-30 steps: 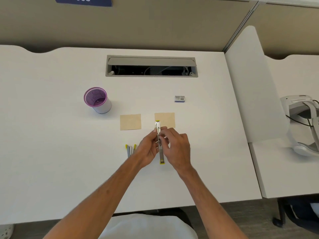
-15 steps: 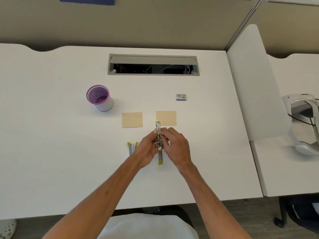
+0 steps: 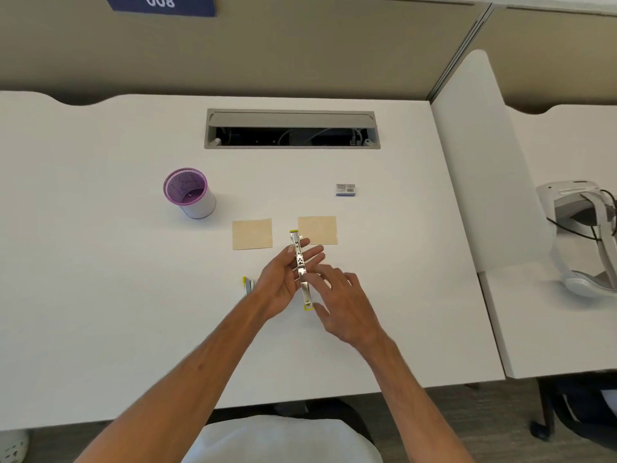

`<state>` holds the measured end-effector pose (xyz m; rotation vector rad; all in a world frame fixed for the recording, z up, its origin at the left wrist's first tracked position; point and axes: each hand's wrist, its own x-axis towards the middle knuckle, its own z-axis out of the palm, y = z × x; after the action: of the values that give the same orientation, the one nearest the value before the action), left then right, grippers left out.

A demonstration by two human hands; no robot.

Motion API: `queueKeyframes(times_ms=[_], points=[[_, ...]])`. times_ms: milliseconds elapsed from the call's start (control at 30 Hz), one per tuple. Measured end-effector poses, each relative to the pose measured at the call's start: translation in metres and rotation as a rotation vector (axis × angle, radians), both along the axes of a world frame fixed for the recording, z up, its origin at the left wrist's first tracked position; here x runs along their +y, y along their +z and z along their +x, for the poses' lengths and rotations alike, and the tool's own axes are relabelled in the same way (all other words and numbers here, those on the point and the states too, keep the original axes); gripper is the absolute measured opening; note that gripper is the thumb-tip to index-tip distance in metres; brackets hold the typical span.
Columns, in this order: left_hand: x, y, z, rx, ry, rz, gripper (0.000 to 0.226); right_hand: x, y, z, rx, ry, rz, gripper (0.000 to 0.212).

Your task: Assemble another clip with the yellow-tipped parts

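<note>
Office cubicle: partition wall [image 3: 300,55], white desk [image 3: 100,262]

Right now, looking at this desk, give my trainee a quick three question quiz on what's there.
1. True or false: the left hand holds the metal strip.
2. How many tan paper squares lie on the desk?
3. Which stands left of the squares: A, purple cup; B, small box?

Key: 1 true. 2 two, one beside the other. 3 A.
</note>
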<state>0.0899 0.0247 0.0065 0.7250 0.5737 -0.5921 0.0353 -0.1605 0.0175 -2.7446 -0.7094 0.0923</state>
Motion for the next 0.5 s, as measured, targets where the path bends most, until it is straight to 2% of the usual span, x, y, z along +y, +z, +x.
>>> queueKeyframes(times_ms=[100, 200, 333, 500], points=[[-0.001, 0.002, 0.0, 0.006, 0.017, -0.016, 0.043, -0.001, 0.005, -0.001, 0.003, 0.019, 0.056, 0.051], [-0.001, 0.003, -0.002, -0.011, -0.018, 0.032, 0.043, 0.003, 0.015, -0.001, 0.012, -0.043, 0.204, 0.039], [-0.003, 0.013, -0.007, -0.039, -0.074, 0.124, 0.042, 0.008, 0.03, 0.011, 0.096, -0.265, 0.481, 0.022], [-0.007, 0.023, -0.01, -0.023, -0.094, 0.158, 0.039, 0.016, 0.039, 0.029, 0.238, -0.515, 0.775, 0.016]])
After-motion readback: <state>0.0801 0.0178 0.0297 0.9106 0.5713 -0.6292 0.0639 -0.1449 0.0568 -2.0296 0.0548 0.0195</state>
